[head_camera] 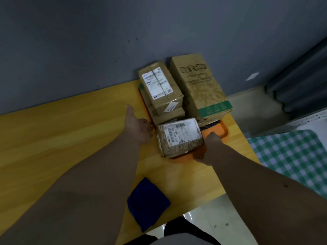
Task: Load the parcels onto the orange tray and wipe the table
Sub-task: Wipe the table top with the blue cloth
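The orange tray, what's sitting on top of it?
Parcels cover the orange tray: a small labelled parcel at the front, a taped stack and a tall printed box behind. Most of the tray's floor is hidden beneath them.

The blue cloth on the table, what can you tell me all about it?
The dark blue cloth looks like soft fabric, folded into a flat, roughly square pad. It lies on the yellow wooden table, turned at an angle, near the table's front edge, with one corner reaching that edge. It lies apart from the orange plastic tray of parcels farther back. Neither hand touches it; it lies between the person's two forearms.
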